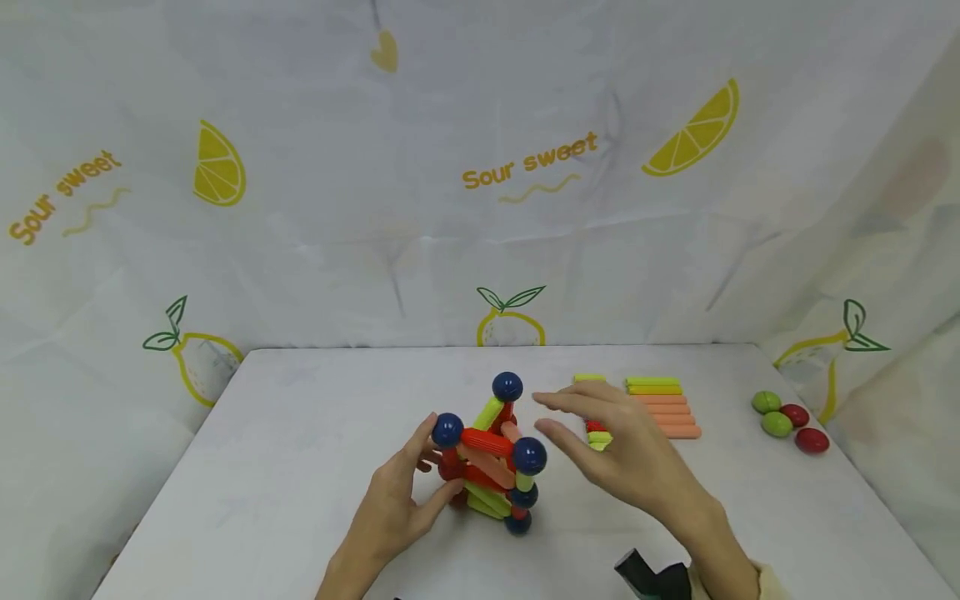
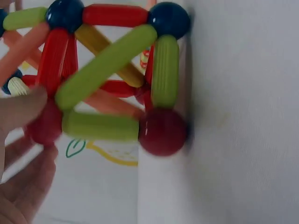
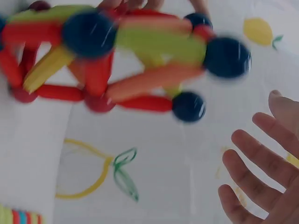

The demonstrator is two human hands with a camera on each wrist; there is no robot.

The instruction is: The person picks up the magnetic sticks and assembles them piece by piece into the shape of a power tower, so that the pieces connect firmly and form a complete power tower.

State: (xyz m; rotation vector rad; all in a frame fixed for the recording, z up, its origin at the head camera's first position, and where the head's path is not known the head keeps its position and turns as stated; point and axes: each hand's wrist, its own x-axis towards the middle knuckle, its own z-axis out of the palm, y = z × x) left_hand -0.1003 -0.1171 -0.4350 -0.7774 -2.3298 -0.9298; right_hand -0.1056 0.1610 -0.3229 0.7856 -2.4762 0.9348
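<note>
A tower of coloured rods joined by balls (image 1: 487, 442) stands on the table, with dark blue balls (image 1: 530, 456) at its top and right side. From the left, my left hand (image 1: 390, 504) holds it. In the left wrist view the thumb (image 2: 23, 109) presses a red ball at a joint, with other fingers behind that ball. Diagonal green and orange rods brace the sides. My right hand (image 1: 630, 446) hovers to the right of the tower, apart from it. Its fingers are spread and nothing is in them, as the right wrist view also shows.
Behind the right hand lie rows of loose orange rods (image 1: 675, 420) and yellow-green rods (image 1: 652, 382), partly covered by that hand. Loose green balls (image 1: 777, 424) and red balls (image 1: 812, 441) rest near the table's right edge. A printed cloth (image 1: 322, 250) hangs behind the white table (image 1: 300, 467).
</note>
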